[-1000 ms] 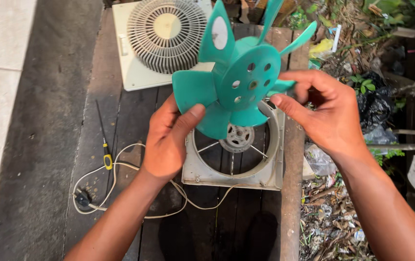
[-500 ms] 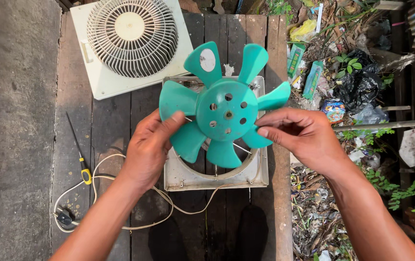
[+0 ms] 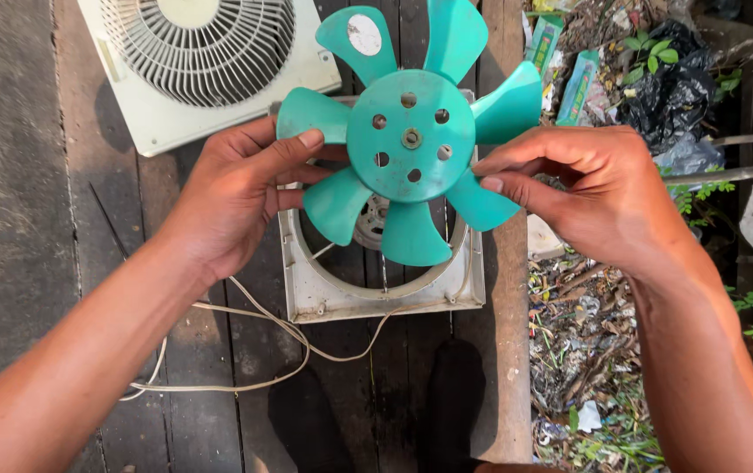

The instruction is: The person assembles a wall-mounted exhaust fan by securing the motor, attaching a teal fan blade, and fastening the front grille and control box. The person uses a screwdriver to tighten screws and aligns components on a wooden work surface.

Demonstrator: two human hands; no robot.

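- The teal fan blade [image 3: 410, 131] is held above the square white fan housing [image 3: 382, 289], hub face turned up toward the camera.
- A blade is pinched by left hand [image 3: 236, 197] fingers; another by right hand [image 3: 595, 197] fingers.
- Inside the housing, the motor hub [image 3: 369, 223] is glimpsed.

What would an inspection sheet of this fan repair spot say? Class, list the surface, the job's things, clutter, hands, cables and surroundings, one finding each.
Surface: dark weathered wooden planks, worn.
Job's things: teal fan blade held in the air above the square white fan housing, whose motor hub shows through the ring.
Clutter: white front grille lies at upper left of the planks.
Hands: left hand grips a blade on one side, right hand pinches a blade on the other.
Cables: white cord runs loose from the housing across the planks.
Surroundings: litter and green plants on the ground beside the planks, with a black bag and dry leaves.
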